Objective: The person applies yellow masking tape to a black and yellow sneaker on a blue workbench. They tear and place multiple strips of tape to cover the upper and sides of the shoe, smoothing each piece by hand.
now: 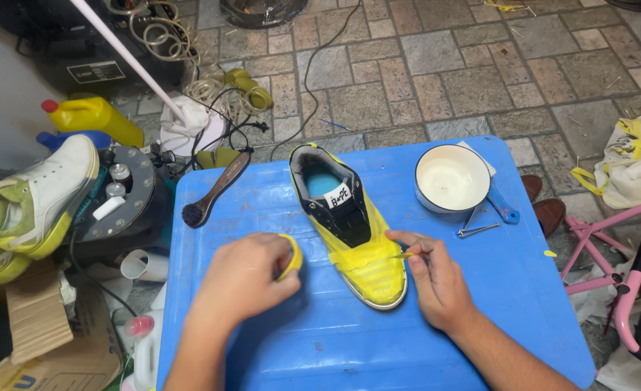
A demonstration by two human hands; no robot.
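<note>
Left hand (244, 279) curls shut around a roll of yellow tape (291, 257), keeping it just left of the shoe (349, 228) so the strip runs straight across the toe. Right hand (436, 279) pinches the free tape end (404, 255) against the shoe's right side, fingers closed on it. The shoe stands in the middle of the blue table (480, 311), toe toward the near edge. A brush (215, 190) lies far left and a white bowl (451, 179) far right, both well apart, leaving open blue surface near both hands.
</note>
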